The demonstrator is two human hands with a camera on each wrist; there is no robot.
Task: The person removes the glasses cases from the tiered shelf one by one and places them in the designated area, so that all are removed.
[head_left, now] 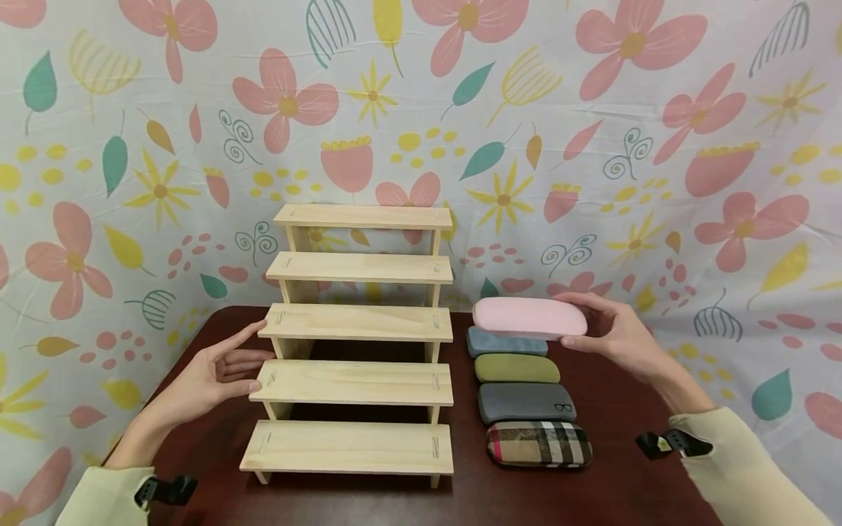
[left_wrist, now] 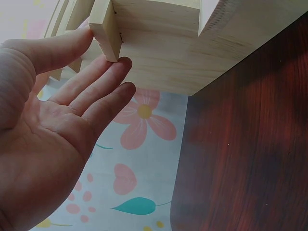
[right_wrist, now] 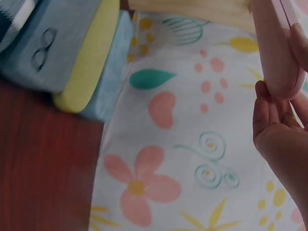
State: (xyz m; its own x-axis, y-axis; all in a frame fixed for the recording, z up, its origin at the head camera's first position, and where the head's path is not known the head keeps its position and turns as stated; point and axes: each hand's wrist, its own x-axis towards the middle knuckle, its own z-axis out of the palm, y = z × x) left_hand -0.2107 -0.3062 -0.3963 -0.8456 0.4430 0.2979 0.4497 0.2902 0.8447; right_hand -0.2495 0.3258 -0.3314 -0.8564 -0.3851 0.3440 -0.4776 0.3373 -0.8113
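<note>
My right hand (head_left: pixel 601 329) holds a pink glasses case (head_left: pixel 529 317) by its right end, thumb on the near side and fingers behind. The case is lifted above the other cases, and the right wrist view shows the fingers around its rounded end. With fairly straight fingers, my left hand (head_left: pixel 210 380) touches the left ends of the middle steps of a wooden five-step display stand (head_left: pixel 355 321). In the left wrist view, the thumb and fingertips (left_wrist: pixel 126 89) lie against one board's end.
Right of the stand lie a blue case (head_left: pixel 506 343), a green case (head_left: pixel 517 369), a grey case (head_left: pixel 526 403) with a glasses print and a plaid case (head_left: pixel 539 444), in a column. All stand on a dark red table (head_left: pixel 342 504). Behind hangs a flowered cloth (head_left: pixel 421 109).
</note>
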